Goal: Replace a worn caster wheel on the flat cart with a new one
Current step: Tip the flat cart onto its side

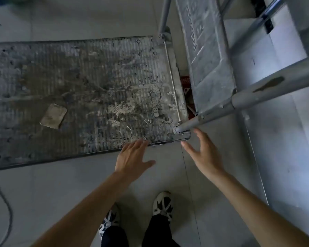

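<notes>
The flat cart (75,97) is sitting upright on the floor (168,172), no caster showing, while both empty hands, left (132,157) and right (205,154), are reaching spread-fingered toward its near handle-side corner, so replacement seems barely started.

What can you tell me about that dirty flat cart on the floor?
The flat cart stands upright on the pale floor, its ribbed dark deck scuffed and stained. A grey metal handle rises from its right end. A flat scrap lies on the deck. The left hand reaches its near edge; wheels are hidden.
</notes>
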A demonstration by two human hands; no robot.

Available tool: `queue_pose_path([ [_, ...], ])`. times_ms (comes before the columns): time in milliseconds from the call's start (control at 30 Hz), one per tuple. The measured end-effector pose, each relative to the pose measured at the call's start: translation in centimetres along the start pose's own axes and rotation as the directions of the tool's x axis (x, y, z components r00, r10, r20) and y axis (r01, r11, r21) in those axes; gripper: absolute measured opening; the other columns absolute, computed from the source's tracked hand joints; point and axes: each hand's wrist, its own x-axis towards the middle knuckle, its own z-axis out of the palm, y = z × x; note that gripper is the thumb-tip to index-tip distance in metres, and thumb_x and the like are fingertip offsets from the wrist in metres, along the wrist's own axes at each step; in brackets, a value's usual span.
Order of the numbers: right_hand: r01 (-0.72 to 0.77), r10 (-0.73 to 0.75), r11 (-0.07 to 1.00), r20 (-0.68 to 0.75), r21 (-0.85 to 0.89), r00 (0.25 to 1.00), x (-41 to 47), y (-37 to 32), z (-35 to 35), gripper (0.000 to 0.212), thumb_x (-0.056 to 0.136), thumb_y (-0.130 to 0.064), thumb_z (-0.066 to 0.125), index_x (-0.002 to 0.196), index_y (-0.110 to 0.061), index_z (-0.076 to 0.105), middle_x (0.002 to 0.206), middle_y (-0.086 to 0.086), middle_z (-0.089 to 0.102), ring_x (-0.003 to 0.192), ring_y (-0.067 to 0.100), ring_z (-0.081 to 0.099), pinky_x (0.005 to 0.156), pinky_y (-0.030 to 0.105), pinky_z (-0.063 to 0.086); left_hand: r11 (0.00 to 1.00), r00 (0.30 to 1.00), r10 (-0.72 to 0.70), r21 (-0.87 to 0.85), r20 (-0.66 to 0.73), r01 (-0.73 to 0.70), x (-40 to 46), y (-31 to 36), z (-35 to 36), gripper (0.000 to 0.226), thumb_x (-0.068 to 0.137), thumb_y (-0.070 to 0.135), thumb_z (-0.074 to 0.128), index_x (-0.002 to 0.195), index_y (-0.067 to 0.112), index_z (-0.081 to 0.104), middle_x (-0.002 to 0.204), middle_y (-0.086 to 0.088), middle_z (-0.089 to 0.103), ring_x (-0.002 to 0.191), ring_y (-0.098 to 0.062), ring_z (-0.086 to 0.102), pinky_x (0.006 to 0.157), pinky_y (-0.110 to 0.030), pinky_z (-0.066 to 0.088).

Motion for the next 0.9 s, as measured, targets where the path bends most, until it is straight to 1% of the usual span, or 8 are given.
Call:
queue_pose_path([
  [133,0.054,-0.045,0.996,-0.105,0.077,0.993,1.9,1.4,1.8,0.054,0.095,-0.053,0.061,0.14,-0.024,0.052,0.139,-0.009,0.059,0.128,0.012,0.054,0.096,0.029,0.043,1.0,0.999,0.017,-0.009,-0.045,-0.018,2.1,-0.8,2.3,0.087,0.091,0.067,0.056,0.159,0.023,0.025,0.165,0.001,0.026,0.15,-0.02,0.028,0.123,-0.036,0.02],
  [333,0.15,-0.119,0.978,-0.209,0.142,0.971,4.4,3.7,5.2,0.042,0.095,-0.052,0.059,0.126,-0.022,0.059,0.126,-0.009,0.067,0.12,0.014,0.062,0.092,0.041,0.053,0.999,0.99,0.031,-0.015,-0.14,-0.033,5.3,-1.9,5.8,0.085,0.09,0.063,0.062,0.158,0.024,0.028,0.165,0.001,0.028,0.15,-0.021,0.028,0.122,-0.036,0.02],
  [433,0.188,-0.142,0.965,-0.242,0.181,0.96,5.2,4.6,6.6,0.038,0.1,-0.046,0.058,0.13,-0.022,0.056,0.128,-0.008,0.067,0.121,0.012,0.062,0.094,0.042,0.054,0.999,0.986,0.046,-0.003,-0.163,-0.047,6.5,-2.4,7.9,0.086,0.087,0.061,0.066,0.156,0.024,0.031,0.166,-0.001,0.026,0.151,-0.023,0.027,0.123,-0.038,0.02],
  [533,0.238,-0.188,0.959,-0.287,0.152,0.939,5.7,5.1,7.1,0.041,0.103,-0.042,0.053,0.138,-0.02,0.054,0.134,-0.005,0.066,0.123,0.013,0.062,0.094,0.034,0.054,0.998,0.972,0.062,0.027,-0.227,-0.058,7.8,-3.1,9.7,0.091,0.084,0.059,0.071,0.157,0.023,0.03,0.167,0.0,0.022,0.153,-0.023,0.023,0.124,-0.041,0.019],
  [633,0.267,-0.221,0.958,-0.323,0.104,0.92,6.3,5.8,7.7,0.047,0.104,-0.049,0.044,0.138,-0.019,0.053,0.131,-0.004,0.067,0.119,0.015,0.065,0.088,0.03,0.053,0.995,0.952,0.091,0.063,-0.292,-0.075,9.0,-3.7,11.0,0.094,0.082,0.056,0.075,0.158,0.023,0.031,0.168,-0.001,0.019,0.154,-0.023,0.021,0.125,-0.043,0.017],
  [700,0.282,-0.224,0.949,-0.329,0.141,0.917,6.5,6.2,8.3,0.047,0.104,-0.049,0.043,0.139,-0.019,0.052,0.132,-0.004,0.067,0.119,0.015,0.065,0.091,0.031,0.054,0.991,0.93,0.121,0.102,-0.347,-0.091,9.7,-4.2,11.5,0.093,0.082,0.054,0.077,0.157,0.023,0.033,0.167,-0.002,0.021,0.154,-0.024,0.022,0.125,-0.043,0.019],
  [800,0.308,-0.227,0.927,-0.334,0.214,0.915,6.9,6.4,9.0,0.045,0.106,-0.04,0.046,0.141,-0.013,0.051,0.133,-0.002,0.066,0.12,0.011,0.064,0.097,0.021,0.05,0.98,0.905,0.168,0.166,-0.391,-0.11,10.6,-5.6,11.7,0.095,0.078,0.05,0.081,0.157,0.024,0.036,0.167,-0.005,0.024,0.153,-0.026,0.025,0.124,-0.047,0.023],
  [900,0.33,-0.235,0.91,-0.345,0.25,0.909,7.1,6.7,9.1,0.042,0.106,-0.037,0.048,0.141,-0.012,0.05,0.127,-0.005,0.067,0.114,0.005,0.065,0.096,0.02,0.05,0.954,0.88,0.255,0.251,-0.4,-0.163,11.2,-7.0,11.7,0.103,0.07,0.046,0.089,0.156,0.023,0.038,0.166,-0.008,0.026,0.151,-0.03,0.029,0.123,-0.049,0.025],
])
